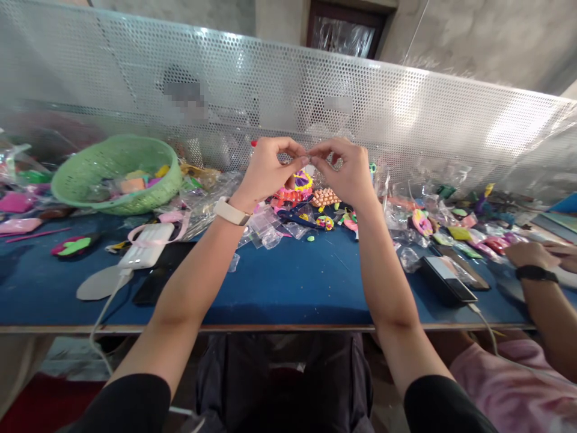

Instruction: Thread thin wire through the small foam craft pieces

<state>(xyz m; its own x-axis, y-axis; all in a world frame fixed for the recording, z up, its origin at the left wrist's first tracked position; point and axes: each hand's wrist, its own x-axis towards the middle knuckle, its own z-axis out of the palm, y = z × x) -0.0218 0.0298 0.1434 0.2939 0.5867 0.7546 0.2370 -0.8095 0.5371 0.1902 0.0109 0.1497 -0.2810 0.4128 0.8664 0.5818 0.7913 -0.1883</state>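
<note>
Both my arms reach forward over the blue table (288, 282). My left hand (276, 167), with a pale band (232, 211) at the wrist, is pinched with thumb and forefinger together. Facing it, my right hand (345, 168) makes a like pinch, and the fingertips of both hands nearly meet. Whatever lies between them is too small to make out. Below and behind the hands sit a purple and yellow clay piece (303, 180), a bumpy orange-brown clay piece (325, 197) and a small flower-like piece (324, 223). Dark-handled pliers (295, 218) lie close by.
A green basket (117, 174) with coloured packets stands at the left. Nearer are a white power bank (146, 245) with a cable and a dark phone (160, 279). At the right lie a black box-like device (446, 281) and a co-worker's hand (532, 255). A perforated metal screen (279, 78) runs behind.
</note>
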